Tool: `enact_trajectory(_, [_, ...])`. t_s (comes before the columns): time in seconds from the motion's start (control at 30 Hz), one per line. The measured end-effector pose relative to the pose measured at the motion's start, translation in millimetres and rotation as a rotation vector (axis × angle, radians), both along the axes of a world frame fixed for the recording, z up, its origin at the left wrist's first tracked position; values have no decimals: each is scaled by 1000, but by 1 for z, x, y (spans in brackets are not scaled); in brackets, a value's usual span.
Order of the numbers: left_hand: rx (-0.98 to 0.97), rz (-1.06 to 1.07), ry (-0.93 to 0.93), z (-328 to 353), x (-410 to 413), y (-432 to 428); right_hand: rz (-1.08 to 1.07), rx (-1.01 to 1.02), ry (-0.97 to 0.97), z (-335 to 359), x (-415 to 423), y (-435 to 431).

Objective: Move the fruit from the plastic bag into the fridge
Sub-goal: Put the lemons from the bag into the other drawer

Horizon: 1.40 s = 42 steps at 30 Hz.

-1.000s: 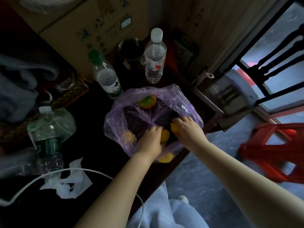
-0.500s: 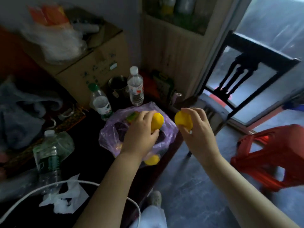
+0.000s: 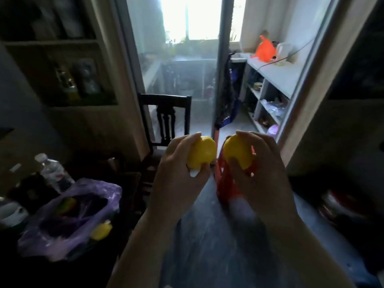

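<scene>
Doorway (image 3: 187,59) glass fills the middle of your view, with a dark chair (image 3: 166,117) in front of it and open shelves (image 3: 270,90) to the right; no fridge shows anywhere, so you will have to find it before either piece goes in. Down at your lower left the purple plastic bag (image 3: 68,217) sags open on the dark table (image 3: 128,183), beside a water bottle (image 3: 55,171), and at least one yellow fruit (image 3: 101,231) lies inside it near the front edge, with a greenish one (image 3: 66,204) further back. Your left hand (image 3: 180,175) holds up one yellow fruit (image 3: 202,151), fingers curled around its far side and thumb pressed under it; your right hand (image 3: 259,173) holds another yellow fruit (image 3: 238,150) the same way, fingers wrapped over the top and thumb on the near face. The two fruits sit just beside each other, not touching. They look round, smooth-skinned and firm, light enough for one hand each, though the smooth skin could slip, so keep your grip around the widest part rather than at the ends.
</scene>
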<state>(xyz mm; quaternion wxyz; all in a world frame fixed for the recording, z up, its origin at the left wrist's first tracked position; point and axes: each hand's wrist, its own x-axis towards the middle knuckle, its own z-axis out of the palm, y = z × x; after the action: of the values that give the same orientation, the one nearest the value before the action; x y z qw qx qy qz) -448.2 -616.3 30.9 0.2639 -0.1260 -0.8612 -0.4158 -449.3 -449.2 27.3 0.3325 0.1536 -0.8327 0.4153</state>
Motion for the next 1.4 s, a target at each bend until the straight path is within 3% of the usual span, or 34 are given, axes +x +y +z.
enact_trajectory(0.2, [53, -258, 28, 21, 40, 93, -148, -80, 17, 19, 76, 81])
enact_trajectory(0.43, [-53, -454, 128, 37, 55, 152, -409, -64, 8, 26, 120, 130])
enact_trajectory(0.67, [-124, -636, 173, 47, 45, 181, -620, -11, -97, 35, 137, 149])
enact_trajectory(0.97, [-92, -827, 20, 15, 28, 210, -810, -107, -214, 11, 154, 153])
enact_trajectory(1.2, [-138, -960, -5, 1, 62, 238, -963, -112, -239, -3, 194, 164])
enact_trajectory(1.4, [-155, -981, 95, 8, 102, 267, -1025, -109, -188, 9, 241, 181])
